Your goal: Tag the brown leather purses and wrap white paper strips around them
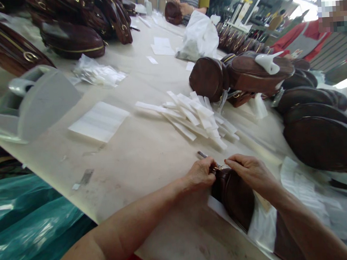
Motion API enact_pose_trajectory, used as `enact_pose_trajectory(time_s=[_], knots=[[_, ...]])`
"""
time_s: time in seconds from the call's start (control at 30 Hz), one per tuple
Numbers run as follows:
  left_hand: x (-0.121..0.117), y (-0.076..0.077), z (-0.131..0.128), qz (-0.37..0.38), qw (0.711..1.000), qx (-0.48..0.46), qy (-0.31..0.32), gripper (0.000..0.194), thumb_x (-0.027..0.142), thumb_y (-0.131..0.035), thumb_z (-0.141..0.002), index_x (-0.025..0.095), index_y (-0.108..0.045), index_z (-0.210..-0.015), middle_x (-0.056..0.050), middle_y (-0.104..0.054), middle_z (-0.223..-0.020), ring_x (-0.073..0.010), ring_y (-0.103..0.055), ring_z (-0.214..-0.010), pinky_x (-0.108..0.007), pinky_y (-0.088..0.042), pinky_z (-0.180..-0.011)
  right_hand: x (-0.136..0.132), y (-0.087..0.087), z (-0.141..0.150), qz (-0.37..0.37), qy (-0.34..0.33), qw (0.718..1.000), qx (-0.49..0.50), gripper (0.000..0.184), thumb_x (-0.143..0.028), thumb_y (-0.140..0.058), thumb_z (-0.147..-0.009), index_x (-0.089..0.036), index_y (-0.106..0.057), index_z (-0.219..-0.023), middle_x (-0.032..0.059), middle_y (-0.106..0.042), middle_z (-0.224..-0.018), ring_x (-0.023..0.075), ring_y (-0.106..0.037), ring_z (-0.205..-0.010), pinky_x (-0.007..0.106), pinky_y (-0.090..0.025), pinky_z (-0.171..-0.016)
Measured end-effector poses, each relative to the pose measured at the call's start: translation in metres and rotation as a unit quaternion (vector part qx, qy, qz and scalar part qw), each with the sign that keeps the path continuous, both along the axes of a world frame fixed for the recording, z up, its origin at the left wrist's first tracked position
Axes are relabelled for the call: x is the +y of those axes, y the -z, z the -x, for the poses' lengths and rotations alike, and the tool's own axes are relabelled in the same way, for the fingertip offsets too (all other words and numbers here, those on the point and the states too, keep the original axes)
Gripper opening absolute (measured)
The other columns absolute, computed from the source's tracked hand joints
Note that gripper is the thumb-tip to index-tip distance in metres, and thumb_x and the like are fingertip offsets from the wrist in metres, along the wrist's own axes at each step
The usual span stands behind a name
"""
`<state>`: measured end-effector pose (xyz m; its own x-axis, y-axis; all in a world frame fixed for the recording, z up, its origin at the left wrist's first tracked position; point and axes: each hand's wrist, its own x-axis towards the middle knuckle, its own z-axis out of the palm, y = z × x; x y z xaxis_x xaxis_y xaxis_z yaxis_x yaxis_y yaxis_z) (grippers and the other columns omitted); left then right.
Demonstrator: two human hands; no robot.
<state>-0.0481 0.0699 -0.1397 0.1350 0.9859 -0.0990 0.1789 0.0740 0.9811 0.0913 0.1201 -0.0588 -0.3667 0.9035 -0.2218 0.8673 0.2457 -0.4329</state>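
Observation:
A dark brown leather bag [238, 200] lies near the table's front edge, under my hands. My left hand [201, 173] is closed on the end of this bag, beside small gold-coloured hardware [218, 168]. A short dark strip [201, 155] sticks out past its fingers. My right hand [248, 170] holds thumb and fingertips pinched close to the same hardware. What sits in that pinch is too small to make out. White wrapping [263, 222] lies against the bag's near side, partly under my right forearm.
Loose white strips [190, 115] lie beyond my hands, with a white sheet stack [99, 120] to the left. A tape dispenser [39, 101] stands at the left edge. Brown bags [321, 140] line the right; more [72, 40] are piled far left. A co-worker [189, 3] handles a bag opposite.

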Motion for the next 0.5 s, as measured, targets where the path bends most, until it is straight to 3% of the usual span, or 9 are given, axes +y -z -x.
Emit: enact_pose_trajectory(time_s=[0.23,0.37,0.5], knots=[[0.0,-0.003,0.003,0.01,1.0,-0.011,0.001,0.023,0.004,-0.055,-0.061,0.016,-0.053,-0.081,0.006,-0.05,-0.064,-0.0109,-0.048,-0.062,-0.021,-0.037,-0.058,-0.001,0.0,0.008,0.015,-0.042,0.997,-0.061,0.034,-0.043,-0.042,-0.075,-0.02,-0.064,-0.062,0.0028,-0.063,-0.059,0.017,-0.057,-0.059,0.027,-0.038,-0.057],[0.003,-0.002,0.001,0.039,0.999,-0.011,-0.022,0.014,0.005,-0.051,-0.067,0.016,-0.054,-0.076,0.005,-0.051,-0.065,-0.0101,-0.05,-0.064,-0.021,-0.04,-0.063,-0.003,-0.005,0.015,0.038,-0.045,0.995,-0.085,0.034,-0.042,-0.043,-0.075,-0.02,-0.065,-0.064,0.0027,-0.062,-0.059,0.0167,-0.057,-0.059,0.026,-0.036,-0.057],[0.003,-0.002,0.006,0.089,0.996,-0.025,-0.015,0.019,0.002,-0.048,-0.07,0.015,-0.056,-0.081,0.005,-0.053,-0.064,-0.0075,-0.051,-0.054,-0.018,-0.041,-0.054,-0.004,-0.005,0.014,0.035,-0.052,0.996,-0.068,0.034,-0.043,-0.043,-0.076,-0.019,-0.065,-0.065,0.0015,-0.06,-0.056,0.0158,-0.055,-0.057,0.025,-0.036,-0.055]])
